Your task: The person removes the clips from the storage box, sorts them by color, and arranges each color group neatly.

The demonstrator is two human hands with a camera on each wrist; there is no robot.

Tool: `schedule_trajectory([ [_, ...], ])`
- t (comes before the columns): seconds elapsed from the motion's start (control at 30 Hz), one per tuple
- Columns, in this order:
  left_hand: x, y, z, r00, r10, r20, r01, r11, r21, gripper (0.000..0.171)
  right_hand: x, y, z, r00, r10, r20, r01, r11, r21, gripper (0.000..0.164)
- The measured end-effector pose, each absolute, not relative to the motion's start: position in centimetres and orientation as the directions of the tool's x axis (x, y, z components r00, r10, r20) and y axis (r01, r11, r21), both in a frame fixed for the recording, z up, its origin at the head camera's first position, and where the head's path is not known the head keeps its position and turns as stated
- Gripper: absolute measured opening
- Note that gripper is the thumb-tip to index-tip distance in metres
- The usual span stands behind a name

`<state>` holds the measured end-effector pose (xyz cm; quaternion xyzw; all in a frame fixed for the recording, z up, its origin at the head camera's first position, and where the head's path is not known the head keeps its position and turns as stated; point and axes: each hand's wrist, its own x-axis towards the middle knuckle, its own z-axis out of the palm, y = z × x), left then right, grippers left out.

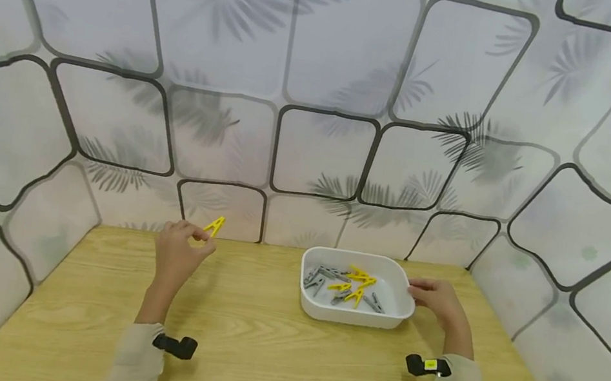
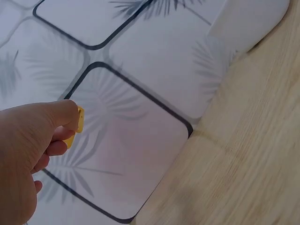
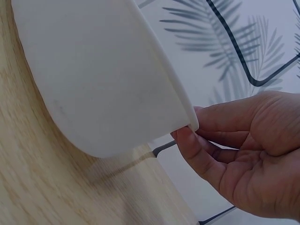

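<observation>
Between thumb and fingers, my left hand [image 1: 180, 250] pinches a yellow clothespin [image 1: 214, 226], held above the table's left side. In the left wrist view only bits of that clothespin [image 2: 80, 120] show past the thumb; the fingers hide the rest. My right hand [image 1: 439, 300] grips the right rim of a white plastic basin [image 1: 346, 315]. The right wrist view shows thumb and fingers pinching the rim of the basin [image 3: 103, 84]. Inside lie several grey clothespins [image 1: 318, 282] towards the left and several yellow clothespins [image 1: 355, 296] around the middle.
A light wooden table [image 1: 237, 344] carries the basin near its back edge. Behind and on both sides stand walls [image 1: 322, 154] covered with a pattern of dark outlines and grey leaves. Each wrist wears a black strap-on camera [image 1: 175, 346].
</observation>
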<state>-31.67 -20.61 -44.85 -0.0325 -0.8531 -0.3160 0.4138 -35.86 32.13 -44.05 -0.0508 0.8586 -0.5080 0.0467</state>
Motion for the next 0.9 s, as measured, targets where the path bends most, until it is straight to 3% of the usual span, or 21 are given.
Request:
schedule_trajectory([
  [0.43, -30.6, -26.1, -46.9, -0.651, -0.356, 0.670, 0.163, 0.797, 0.582, 0.009, -36.0, 32.0, -44.0, -0.989, -0.145, -0.037, -0.038, 0.478, -0.878, 0.041],
  [0.9, -29.3, -27.7, -48.1, -0.818, -0.395, 0.418, -0.071, 0.791, 0.607, 0.016, -35.9, 32.0, -43.7, -0.989, -0.143, -0.046, -0.027, 0.471, -0.882, 0.042],
])
